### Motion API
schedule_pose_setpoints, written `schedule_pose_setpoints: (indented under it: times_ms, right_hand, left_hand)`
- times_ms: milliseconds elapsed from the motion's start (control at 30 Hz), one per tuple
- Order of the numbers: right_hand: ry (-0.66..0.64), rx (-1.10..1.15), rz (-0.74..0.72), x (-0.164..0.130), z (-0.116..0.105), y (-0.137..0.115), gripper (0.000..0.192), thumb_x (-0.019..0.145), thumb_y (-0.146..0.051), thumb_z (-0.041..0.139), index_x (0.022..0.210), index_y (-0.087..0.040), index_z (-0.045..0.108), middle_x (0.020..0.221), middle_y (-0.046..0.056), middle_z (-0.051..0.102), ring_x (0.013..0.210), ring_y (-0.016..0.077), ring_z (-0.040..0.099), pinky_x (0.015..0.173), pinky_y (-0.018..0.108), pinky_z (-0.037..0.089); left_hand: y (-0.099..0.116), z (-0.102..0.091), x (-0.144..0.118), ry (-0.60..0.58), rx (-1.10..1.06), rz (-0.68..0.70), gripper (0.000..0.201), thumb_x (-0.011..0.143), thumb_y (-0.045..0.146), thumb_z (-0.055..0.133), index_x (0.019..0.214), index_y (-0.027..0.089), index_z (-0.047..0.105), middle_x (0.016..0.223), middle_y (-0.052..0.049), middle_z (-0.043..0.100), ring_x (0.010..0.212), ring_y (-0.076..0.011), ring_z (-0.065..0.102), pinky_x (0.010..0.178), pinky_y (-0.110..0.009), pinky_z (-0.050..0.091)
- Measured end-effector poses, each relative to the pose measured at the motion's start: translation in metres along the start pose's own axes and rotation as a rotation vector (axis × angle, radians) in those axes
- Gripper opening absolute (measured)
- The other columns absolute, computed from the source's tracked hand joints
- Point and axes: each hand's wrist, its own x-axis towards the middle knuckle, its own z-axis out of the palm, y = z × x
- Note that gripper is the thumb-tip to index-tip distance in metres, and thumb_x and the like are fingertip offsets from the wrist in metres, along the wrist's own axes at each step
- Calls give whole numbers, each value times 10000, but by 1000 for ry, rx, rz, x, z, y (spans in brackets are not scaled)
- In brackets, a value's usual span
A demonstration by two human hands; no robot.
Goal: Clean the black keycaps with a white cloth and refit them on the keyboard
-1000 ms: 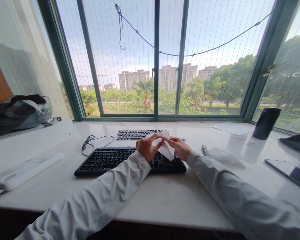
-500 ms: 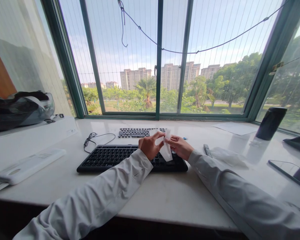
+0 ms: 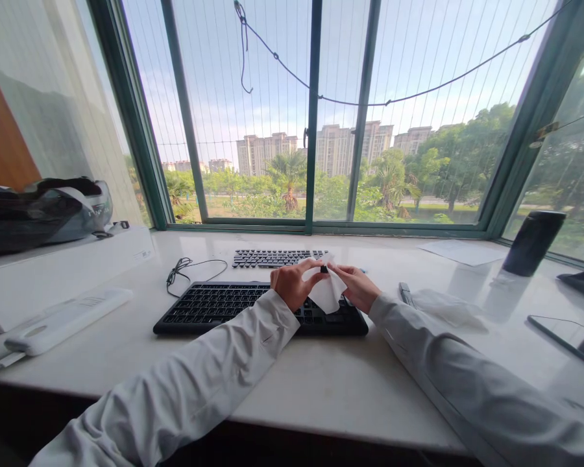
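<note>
Hands are meeting above the right end of a black keyboard (image 3: 224, 310), which is lying near the front edge of the white table (image 3: 321, 383). The left hand (image 3: 292, 285) is closing its fingers on the upper left part of a white wipe (image 3: 327, 295), with the thumb and forefinger pinching at the top. The right hand (image 3: 357, 287) is gripping the same wipe from the right side, its fingers curling around the cloth. A small dark object (image 3: 324, 268), too small to identify, is showing between the fingertips at the top of the wipe. The wipe is hanging in a loose fold between both hands, just above the keyboard's right-hand keys.

A black cable (image 3: 185, 272) is lying coiled on the table beyond the keyboard's left end. A flat set of dark keys (image 3: 272, 258) is sitting farther back, toward the window edge of the table. A white elongated device (image 3: 68, 319) is resting near the left edge. A dark cylindrical cup (image 3: 533, 242) is standing toward the right rear corner, with a sheet of paper (image 3: 460, 251) just beside it. A dark slim pen-like item (image 3: 405, 293) is lying right of the keyboard, next to a clear plastic wrapper (image 3: 448, 310). A dark flat tablet (image 3: 571, 336) is lying at the right edge.
</note>
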Motion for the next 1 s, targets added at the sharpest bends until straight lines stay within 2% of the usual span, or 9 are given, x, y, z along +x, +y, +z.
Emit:
schedule_pose_setpoints:
  times_ms: [300, 500, 600, 700, 800, 900, 1000]
  right_hand:
    - [-125, -20, 16, 1, -8, 1, 320, 662, -424, 715, 836, -156, 713, 828, 70, 676, 768, 145, 599, 693, 243, 459]
    - [-88, 5, 44, 2, -7, -3, 290, 650, -413, 725, 771, -149, 706, 787, 72, 673, 762, 149, 596, 700, 244, 456]
    - [-64, -15, 7, 2, -3, -3, 334, 663, -472, 693, 738, -147, 693, 731, 63, 657, 719, 145, 587, 687, 252, 449]
    - [-95, -129, -40, 0, -2, -3, 379, 669, -515, 666, 720, -140, 676, 708, 45, 637, 694, 135, 568, 686, 258, 434]
    - [-83, -315, -73, -1, -6, -3, 416, 650, -546, 661, 705, -134, 666, 675, 24, 609, 663, 128, 534, 658, 256, 410]
    - [-50, -487, -108, 2, -10, 0, 483, 654, -605, 612, 720, -130, 675, 650, 18, 586, 652, 135, 505, 626, 256, 390]
    - [-37, -554, -135, 4, -13, 2, 519, 668, -632, 571, 713, -124, 670, 626, 13, 552, 629, 127, 468, 594, 252, 364]
  left_hand:
    - [-9, 7, 0, -41, -52, 37, 226, 773, 424, 610, 987, 386, 675, 1014, 92, 685, 687, -92, 655, 653, -188, 465]
    - [-7, 6, -1, -8, -87, 33, 255, 772, 459, 596, 1001, 378, 675, 969, 73, 699, 750, -105, 665, 693, -189, 476]
    - [-8, 5, -1, -10, -73, 34, 283, 799, 503, 538, 1014, 375, 670, 970, 61, 701, 808, -115, 667, 692, -196, 472]
    - [-10, 5, 0, -35, -46, 57, 266, 830, 481, 504, 987, 363, 682, 958, 58, 705, 861, -122, 663, 701, -198, 466]
    - [-13, 6, 0, -60, 4, 91, 207, 811, 433, 554, 951, 368, 692, 911, 61, 715, 824, -132, 672, 679, -206, 464]
    - [-15, 8, 0, -43, 7, 81, 205, 790, 449, 575, 945, 381, 690, 890, 66, 718, 813, -134, 675, 669, -209, 466]
    - [-15, 11, 0, -15, -21, 60, 230, 790, 477, 564, 940, 364, 696, 893, 59, 718, 820, -129, 673, 678, -202, 473]
